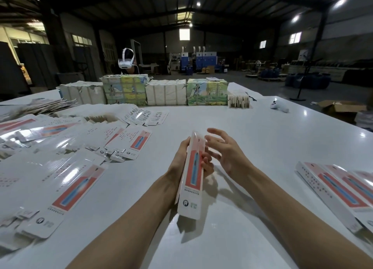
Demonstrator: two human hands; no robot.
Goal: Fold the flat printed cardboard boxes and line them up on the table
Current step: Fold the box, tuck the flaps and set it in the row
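Left hand [179,157] gripping box [191,180], right hand [228,153] loose (fingers spread), flat blanks [76,188] left, folded boxes [339,190] right.

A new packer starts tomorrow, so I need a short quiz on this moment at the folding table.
1. True or false: the right hand is clenched in a fist.
2. Which hand holds the box? A. left hand B. right hand C. neither
3. Fill in: the finished boxes lie on the person's ____ side of the table.
Key: 1 false; 2 A; 3 right.
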